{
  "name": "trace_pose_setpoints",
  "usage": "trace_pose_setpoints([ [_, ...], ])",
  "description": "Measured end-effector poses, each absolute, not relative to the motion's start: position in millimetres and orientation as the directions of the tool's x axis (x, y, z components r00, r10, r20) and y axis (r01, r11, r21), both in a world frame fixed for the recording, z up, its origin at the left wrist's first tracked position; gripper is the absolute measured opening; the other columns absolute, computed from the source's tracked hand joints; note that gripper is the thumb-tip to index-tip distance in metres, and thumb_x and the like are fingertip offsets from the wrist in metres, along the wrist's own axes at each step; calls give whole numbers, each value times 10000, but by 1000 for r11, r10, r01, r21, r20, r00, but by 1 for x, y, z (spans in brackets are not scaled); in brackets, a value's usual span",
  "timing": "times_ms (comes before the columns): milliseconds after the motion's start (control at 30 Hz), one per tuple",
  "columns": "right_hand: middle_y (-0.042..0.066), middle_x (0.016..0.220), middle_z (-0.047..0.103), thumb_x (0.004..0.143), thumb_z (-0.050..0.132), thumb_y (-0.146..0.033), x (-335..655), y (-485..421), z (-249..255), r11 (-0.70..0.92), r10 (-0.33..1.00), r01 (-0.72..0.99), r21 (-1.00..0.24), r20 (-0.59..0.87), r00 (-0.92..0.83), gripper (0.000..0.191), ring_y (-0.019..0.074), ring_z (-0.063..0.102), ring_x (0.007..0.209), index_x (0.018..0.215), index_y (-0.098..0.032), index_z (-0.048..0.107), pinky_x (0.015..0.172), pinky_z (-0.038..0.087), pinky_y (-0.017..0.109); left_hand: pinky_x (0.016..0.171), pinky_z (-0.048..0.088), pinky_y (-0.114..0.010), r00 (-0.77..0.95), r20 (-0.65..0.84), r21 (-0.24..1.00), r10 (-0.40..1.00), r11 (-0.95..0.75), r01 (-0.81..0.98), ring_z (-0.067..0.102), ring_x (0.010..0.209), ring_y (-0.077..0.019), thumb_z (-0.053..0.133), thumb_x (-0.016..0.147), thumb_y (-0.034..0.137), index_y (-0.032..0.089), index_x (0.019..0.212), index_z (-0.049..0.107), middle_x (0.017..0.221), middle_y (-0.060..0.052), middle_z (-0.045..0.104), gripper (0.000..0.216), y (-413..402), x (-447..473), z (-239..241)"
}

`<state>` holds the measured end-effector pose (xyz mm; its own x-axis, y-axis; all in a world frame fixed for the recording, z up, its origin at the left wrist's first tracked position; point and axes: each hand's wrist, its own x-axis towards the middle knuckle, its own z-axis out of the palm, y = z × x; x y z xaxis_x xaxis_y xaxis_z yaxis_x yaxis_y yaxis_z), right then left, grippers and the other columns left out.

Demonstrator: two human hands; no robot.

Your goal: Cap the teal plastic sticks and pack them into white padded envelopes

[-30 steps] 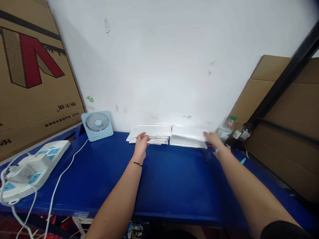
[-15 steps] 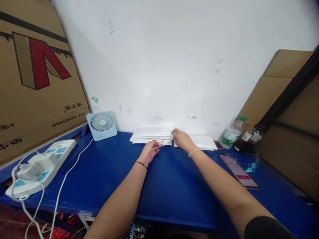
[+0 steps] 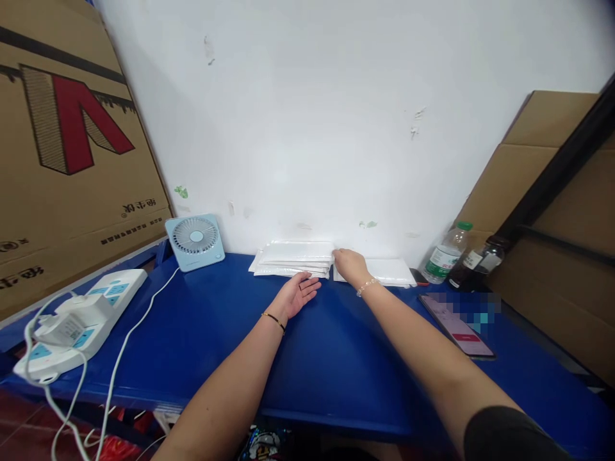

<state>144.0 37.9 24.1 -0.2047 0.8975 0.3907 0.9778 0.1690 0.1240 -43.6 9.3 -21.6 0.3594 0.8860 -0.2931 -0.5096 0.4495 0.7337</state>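
Note:
A stack of flat white packets (image 3: 298, 251), shiny like plastic wrapping, lies against the wall on the blue table. Just in front of it my left hand (image 3: 296, 295) is open, palm turned up and fingers stretched out to the right. My right hand (image 3: 352, 266) has its fingers bent at the stack's right edge, closed at the corner of an upper white packet; the fingertips are partly hidden. To the right of that hand lie more white packets (image 3: 390, 272) in a lower pile, partly covered by the wrist.
A light blue fan (image 3: 196, 240) and a power strip (image 3: 113, 291) with plugs and cables are on the left. At the right are a green-capped bottle (image 3: 444, 256), a dark bottle (image 3: 475, 266) and a phone (image 3: 456, 326). Cardboard (image 3: 77, 192) stands at the left.
My left hand has moved slightly right and away from the stack's front edge, its palm opening upward. My right hand has stayed at the stack's right edge.

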Motion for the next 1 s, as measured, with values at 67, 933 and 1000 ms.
trace_pose_setpoints([
  [67, 115, 959, 660, 907, 357, -148, 146, 34, 25, 173, 893, 979, 106, 404, -201, 299, 228, 620, 858, 1041, -162, 623, 704, 435, 297, 752, 533, -267, 369, -270, 723, 889, 440, -533, 654, 989, -213, 589, 828, 336, 166, 996, 576, 1121, -125, 649, 239, 7, -43, -19],
  [933, 82, 1116, 626, 820, 602, -401, 223, -70, -7, 542, 840, 734, -409, 269, -471, 442, 223, 612, 912, 1238, -263, 560, 743, 515, 356, 902, 499, -287, -179, 22, 684, 984, -146, -714, 632, 1025, -170, 671, 772, 318, 247, 1156, 490, 945, -13, 679, 431, 2, -26, -5],
  [1000, 100, 1279, 538, 694, 714, -473, 235, -64, -11, 480, 875, 710, -515, 228, -427, 760, 261, 574, 1058, 1368, -267, 430, 811, 518, 388, 913, 488, -299, -219, 90, 735, 971, -214, -643, 627, 1039, -180, 686, 758, 337, 241, 1169, 484, 956, -19, 680, 469, -3, -25, 5],
])
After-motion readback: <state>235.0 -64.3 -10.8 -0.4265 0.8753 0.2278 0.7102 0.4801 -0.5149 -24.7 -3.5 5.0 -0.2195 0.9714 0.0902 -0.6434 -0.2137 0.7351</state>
